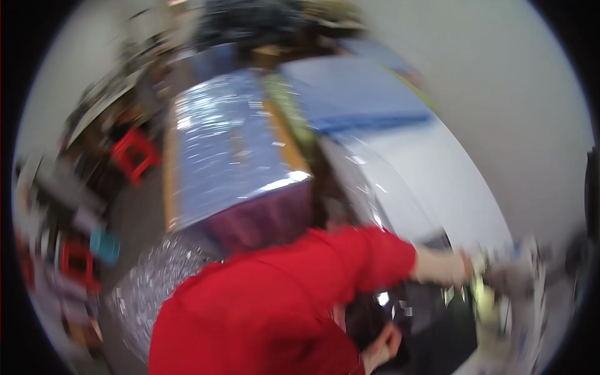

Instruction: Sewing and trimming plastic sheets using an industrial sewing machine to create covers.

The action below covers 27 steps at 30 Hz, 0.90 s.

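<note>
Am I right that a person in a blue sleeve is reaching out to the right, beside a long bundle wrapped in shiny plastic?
Not quite: the head view shows the sleeve is red, not blue. The rest holds: the hand stretches out to the right, and the long bundle wrapped in shiny plastic lies beside it.

Wrapped stack (234, 150): centre of view, behind the sleeve (281, 300).
Flat panels (369, 100): right of the wrapped stack, just beside it.
Stool (134, 155): left of the wrapped stack, on the floor.
Second stool (76, 262): lower left, in front of the first.
Extended hand (447, 267): right, near blurred items (500, 281).
Other hand (381, 347): bottom edge, below the extended arm.
</note>
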Each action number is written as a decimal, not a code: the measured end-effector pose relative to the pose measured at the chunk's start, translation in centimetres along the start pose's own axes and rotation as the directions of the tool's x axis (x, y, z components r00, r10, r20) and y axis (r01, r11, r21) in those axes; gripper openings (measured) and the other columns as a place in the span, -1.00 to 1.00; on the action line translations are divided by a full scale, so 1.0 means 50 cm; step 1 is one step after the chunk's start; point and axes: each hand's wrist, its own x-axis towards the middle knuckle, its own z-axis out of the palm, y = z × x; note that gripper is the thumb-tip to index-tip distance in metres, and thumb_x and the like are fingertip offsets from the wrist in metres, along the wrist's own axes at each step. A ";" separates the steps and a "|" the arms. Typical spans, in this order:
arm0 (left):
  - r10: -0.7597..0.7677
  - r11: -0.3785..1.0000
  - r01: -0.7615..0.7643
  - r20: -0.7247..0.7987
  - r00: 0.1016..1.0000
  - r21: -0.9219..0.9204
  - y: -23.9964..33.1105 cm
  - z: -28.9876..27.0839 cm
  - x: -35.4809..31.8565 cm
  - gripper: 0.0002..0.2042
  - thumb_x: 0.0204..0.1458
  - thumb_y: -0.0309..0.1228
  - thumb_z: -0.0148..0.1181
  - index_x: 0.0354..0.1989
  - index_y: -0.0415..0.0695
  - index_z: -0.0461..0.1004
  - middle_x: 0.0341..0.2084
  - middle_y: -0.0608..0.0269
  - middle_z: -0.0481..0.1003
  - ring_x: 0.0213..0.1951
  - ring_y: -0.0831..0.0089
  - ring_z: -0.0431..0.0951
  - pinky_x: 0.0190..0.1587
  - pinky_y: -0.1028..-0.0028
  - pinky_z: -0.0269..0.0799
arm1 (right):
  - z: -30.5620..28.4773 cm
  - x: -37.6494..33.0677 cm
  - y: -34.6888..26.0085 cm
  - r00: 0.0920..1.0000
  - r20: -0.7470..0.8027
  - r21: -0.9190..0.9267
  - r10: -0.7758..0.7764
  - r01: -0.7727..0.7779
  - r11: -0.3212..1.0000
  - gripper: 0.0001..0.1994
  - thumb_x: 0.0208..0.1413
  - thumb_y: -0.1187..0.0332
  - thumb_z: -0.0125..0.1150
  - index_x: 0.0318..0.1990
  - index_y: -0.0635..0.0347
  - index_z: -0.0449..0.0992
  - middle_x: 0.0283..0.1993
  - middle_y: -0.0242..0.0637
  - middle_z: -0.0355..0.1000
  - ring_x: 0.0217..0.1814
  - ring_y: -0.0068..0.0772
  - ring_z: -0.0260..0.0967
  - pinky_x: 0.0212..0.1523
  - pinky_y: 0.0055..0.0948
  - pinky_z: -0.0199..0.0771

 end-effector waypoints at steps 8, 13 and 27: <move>-0.270 0.955 0.217 0.291 0.918 0.203 0.002 -0.008 -0.002 -0.54 -0.23 0.11 0.13 -0.39 -0.06 0.48 -0.52 0.11 0.50 -0.39 0.07 0.50 -0.37 0.20 0.39 | 0.074 0.033 -0.086 0.902 0.110 0.147 -0.417 0.400 0.905 -0.87 0.04 0.47 0.07 -0.48 0.33 0.46 -0.44 -0.22 0.37 -0.43 -0.38 0.30 -0.40 -0.49 0.34; -0.112 0.940 0.096 0.029 0.993 0.326 -0.038 -0.048 0.018 -0.65 -0.16 0.03 0.08 -0.57 -0.01 0.52 -0.59 0.18 0.47 -0.46 0.15 0.49 -0.45 0.20 0.34 | 0.051 0.033 -0.111 0.825 -0.018 0.075 -0.565 0.565 0.822 -0.86 0.06 0.45 0.06 -0.46 0.34 0.46 -0.48 -0.20 0.36 -0.45 -0.34 0.30 -0.41 -0.46 0.34; 0.280 0.839 -0.150 -0.178 0.943 0.524 0.155 -0.319 0.102 -0.78 0.02 -0.17 -0.02 -0.34 -0.02 0.42 -0.42 0.30 0.44 -0.35 0.32 0.46 -0.36 0.35 0.36 | 0.040 0.066 -0.129 0.874 0.095 0.364 -0.477 0.415 0.834 -0.83 0.00 0.35 0.16 -0.47 0.29 0.49 -0.39 -0.07 0.41 -0.40 -0.25 0.33 -0.29 -0.32 0.36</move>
